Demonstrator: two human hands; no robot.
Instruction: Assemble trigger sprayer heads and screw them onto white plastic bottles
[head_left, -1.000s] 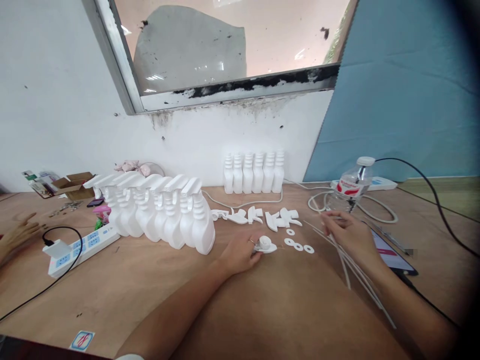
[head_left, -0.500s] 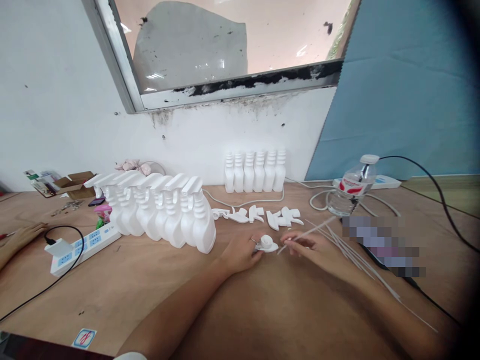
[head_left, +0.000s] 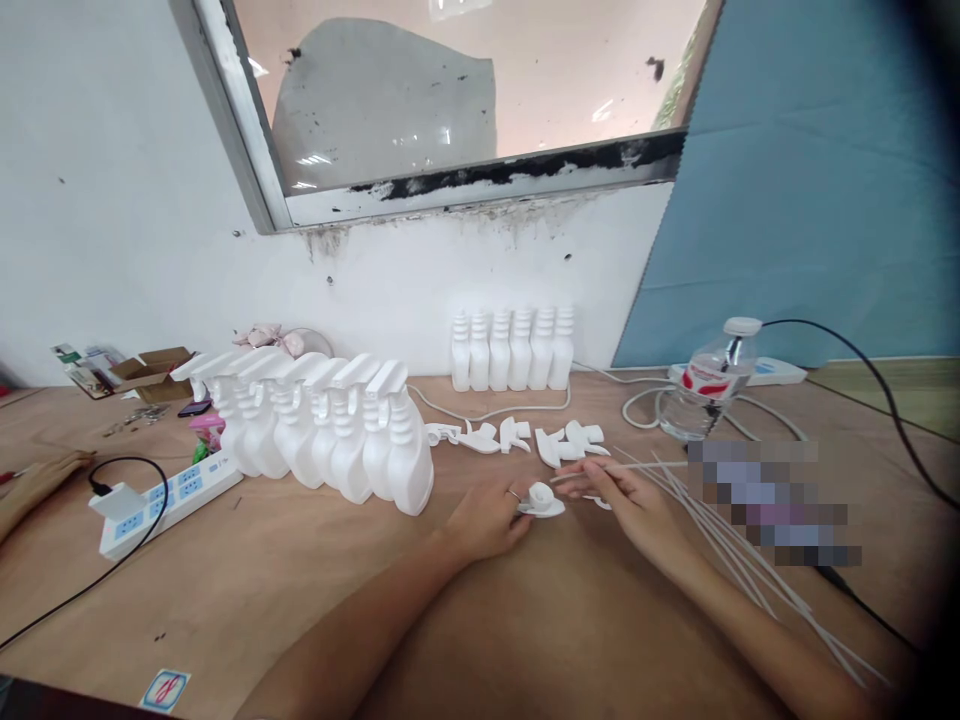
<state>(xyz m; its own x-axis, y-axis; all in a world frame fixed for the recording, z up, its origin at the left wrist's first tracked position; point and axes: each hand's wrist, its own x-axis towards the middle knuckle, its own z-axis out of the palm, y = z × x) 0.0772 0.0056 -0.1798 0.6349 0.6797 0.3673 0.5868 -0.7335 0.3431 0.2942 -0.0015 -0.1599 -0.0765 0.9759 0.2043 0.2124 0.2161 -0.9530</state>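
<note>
My left hand is closed on a white spray trigger head, whose round collar faces up. Between the thumb and fingers of my right hand is a thin white plastic tube, its near end close to the collar but apart from it. More loose tubes lie beside and under my right forearm. Beyond my hands several spray trigger heads rest on the table. Another white piece lies partly hidden under my right hand.
Spray bottles with trigger heads stand in rows at left; headless white bottles line the wall. A water bottle stands at right near cables. At left are a power strip, a cardboard box and another person's hand.
My right hand has turned and the tube now lies flatter, its near end raised toward the collar. The left hand keeps hold of the trigger head. The view has shifted slightly.
</note>
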